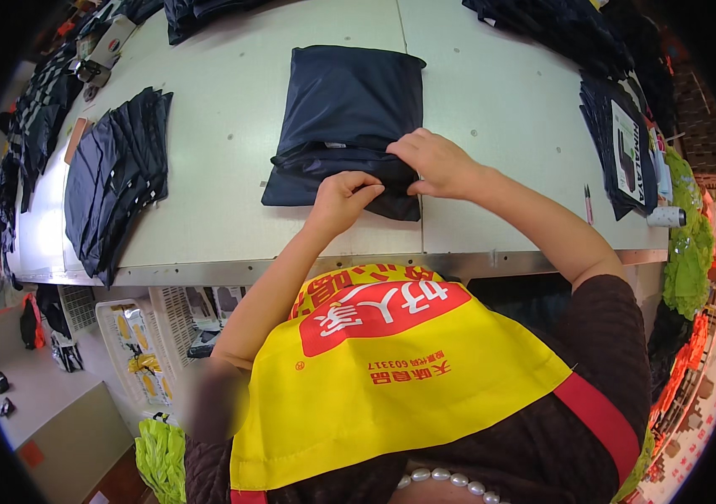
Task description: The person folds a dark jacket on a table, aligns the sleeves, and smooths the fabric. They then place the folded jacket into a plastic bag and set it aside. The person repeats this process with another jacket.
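A dark navy folded garment (pixel 349 97) lies on the white table in front of me, its near part turned over in a loose fold. My left hand (pixel 343 202) is closed over the near fold, thumb and fingertips pinched together on the cloth. At the right edge of the same garment, my right hand (pixel 435 164) has its fingers bent over the fold and its thumb lower down, gripping the cloth. What kind of garment it is cannot be made out.
A fanned stack of dark folded garments (pixel 118 172) lies at the left of the white table (pixel 215 109). More dark stacks (pixel 559 38) line the far side. At the right are a packaged stack (pixel 614 147), a pen (pixel 588 204) and a white roll (pixel 667 217). A metal strip (pixel 458 263) edges the table.
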A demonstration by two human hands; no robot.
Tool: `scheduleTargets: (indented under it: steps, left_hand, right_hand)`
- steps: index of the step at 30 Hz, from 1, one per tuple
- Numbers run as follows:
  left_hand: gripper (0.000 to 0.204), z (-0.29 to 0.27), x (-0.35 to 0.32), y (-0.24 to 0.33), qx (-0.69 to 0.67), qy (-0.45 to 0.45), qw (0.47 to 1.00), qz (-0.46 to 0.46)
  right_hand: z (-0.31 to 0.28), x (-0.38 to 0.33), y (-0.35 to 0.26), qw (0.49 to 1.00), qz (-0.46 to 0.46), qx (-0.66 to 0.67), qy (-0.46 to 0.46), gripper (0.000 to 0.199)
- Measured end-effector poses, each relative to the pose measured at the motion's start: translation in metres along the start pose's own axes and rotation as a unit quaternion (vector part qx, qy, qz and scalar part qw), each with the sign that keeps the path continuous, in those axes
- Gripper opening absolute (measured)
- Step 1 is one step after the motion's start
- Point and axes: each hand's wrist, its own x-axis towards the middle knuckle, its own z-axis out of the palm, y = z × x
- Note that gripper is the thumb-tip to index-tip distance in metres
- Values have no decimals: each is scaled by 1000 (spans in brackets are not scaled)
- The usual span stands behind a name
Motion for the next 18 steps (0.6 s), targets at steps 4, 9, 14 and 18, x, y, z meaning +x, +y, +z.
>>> scheduleTargets:
  steps: [4,9,14,18]
  left_hand:
    - [18,0,-4,-3,25,-4,1000,-10]
    - [22,20,-3,8,334,-34,942,11]
    - [17,31,-6,7,167,33,978,117]
    - [12,35,-8,15,12,45,985,167]
  right_hand:
    - [13,0,-12,996,-10,-86,10,46]
    - [-10,35,-10,998,6,-63,-30,25]
    - [4,38,-15,991,106,47,-73,17]
    - [30,35,-11,987,130,39,-91,11]
